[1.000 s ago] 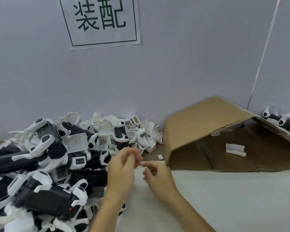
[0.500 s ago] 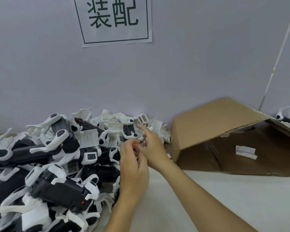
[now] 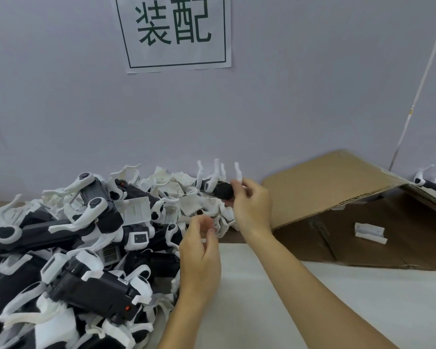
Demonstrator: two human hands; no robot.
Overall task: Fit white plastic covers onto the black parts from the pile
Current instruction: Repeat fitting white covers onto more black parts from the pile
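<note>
A big pile of black parts with white arms and loose white plastic covers fills the left of the table. My right hand holds a black part with white prongs, lifted above the back of the pile near the wall. My left hand hovers lower, just right of the pile, fingers loosely curled and blurred; nothing shows in it.
An opened cardboard box lies on its side at the right, with one white cover inside. More black-and-white parts sit at the far right edge. A wall with a paper sign stands close behind.
My right hand has reached to the back of the pile and lifted a black part with white prongs. My left hand moved along beside it. The view shifted left.
</note>
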